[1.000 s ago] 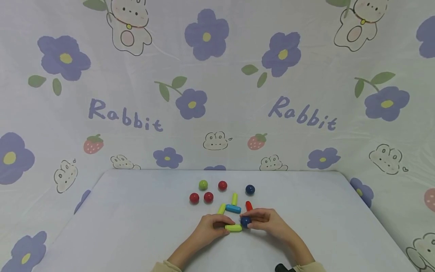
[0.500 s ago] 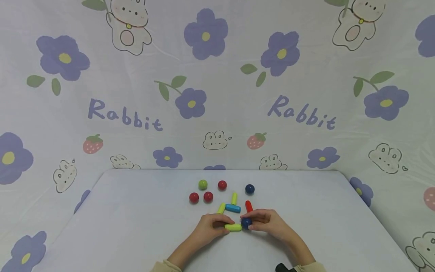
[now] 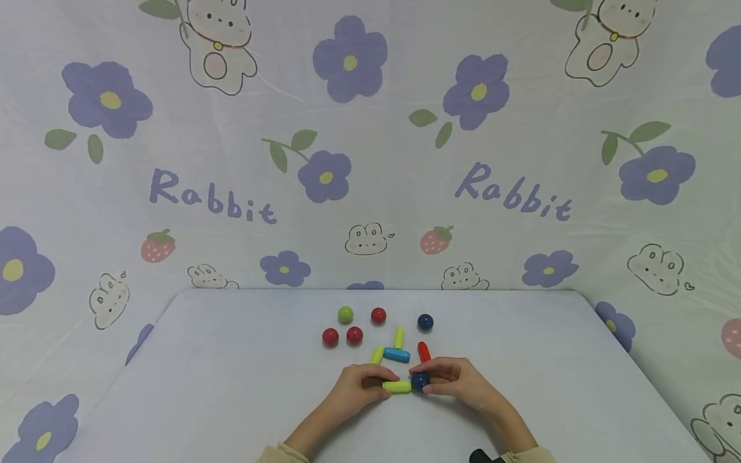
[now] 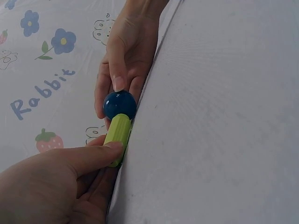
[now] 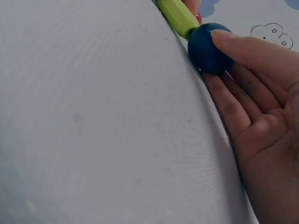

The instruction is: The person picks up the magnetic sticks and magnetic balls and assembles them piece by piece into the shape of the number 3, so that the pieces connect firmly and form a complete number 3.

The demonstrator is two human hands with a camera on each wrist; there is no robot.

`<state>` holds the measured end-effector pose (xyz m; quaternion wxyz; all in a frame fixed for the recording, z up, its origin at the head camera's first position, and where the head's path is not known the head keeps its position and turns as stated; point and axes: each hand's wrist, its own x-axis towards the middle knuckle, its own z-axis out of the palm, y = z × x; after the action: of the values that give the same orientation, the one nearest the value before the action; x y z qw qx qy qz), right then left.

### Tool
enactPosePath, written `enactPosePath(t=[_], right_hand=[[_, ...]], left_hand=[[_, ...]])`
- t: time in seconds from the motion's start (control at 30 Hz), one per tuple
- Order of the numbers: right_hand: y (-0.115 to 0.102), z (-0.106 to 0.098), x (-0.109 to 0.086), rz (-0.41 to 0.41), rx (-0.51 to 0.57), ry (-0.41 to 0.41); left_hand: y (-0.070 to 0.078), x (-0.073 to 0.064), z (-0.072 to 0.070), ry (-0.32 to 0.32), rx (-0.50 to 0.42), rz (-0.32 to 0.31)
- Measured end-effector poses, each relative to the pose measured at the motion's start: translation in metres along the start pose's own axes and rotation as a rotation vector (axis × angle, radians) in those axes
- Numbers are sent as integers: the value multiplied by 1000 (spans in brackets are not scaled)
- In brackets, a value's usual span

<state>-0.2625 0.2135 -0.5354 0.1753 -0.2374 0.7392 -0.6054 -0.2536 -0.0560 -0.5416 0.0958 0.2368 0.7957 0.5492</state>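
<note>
My left hand [image 3: 354,387] pinches a short yellow-green rod [image 3: 398,387] between thumb and fingers, low over the white table. Opposite it, my right hand [image 3: 463,381] grips a dark blue ball [image 3: 420,382], with the thumb on one side and fingers on the other. In the left wrist view the rod's ribbed end [image 4: 119,128] meets the blue ball [image 4: 119,105]. From the right wrist the same contact shows, the ball [image 5: 208,50] right against the tip of the rod [image 5: 178,16].
Beyond the hands lie a blue rod [image 3: 397,355], a red rod [image 3: 424,351] and two more yellow-green rods, one upper [image 3: 399,337], one left [image 3: 377,355]. Farther back sit a green ball [image 3: 345,314], another blue ball [image 3: 425,322] and three red balls, one nearest centre [image 3: 379,315].
The blue ball in my right hand has shifted slightly toward me and to the right, lining up with the rod's end. My left hand and rod have hardly moved.
</note>
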Motion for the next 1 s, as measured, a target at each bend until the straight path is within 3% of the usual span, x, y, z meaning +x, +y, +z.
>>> enactPosePath(t=[0.47, 1.0], right_hand=[[1, -1, 1, 55, 32, 15], [1, 0, 0, 19, -7, 27]], left_hand=[[-1, 2, 0, 6, -10, -9], [-1, 1, 0, 31, -36, -4]])
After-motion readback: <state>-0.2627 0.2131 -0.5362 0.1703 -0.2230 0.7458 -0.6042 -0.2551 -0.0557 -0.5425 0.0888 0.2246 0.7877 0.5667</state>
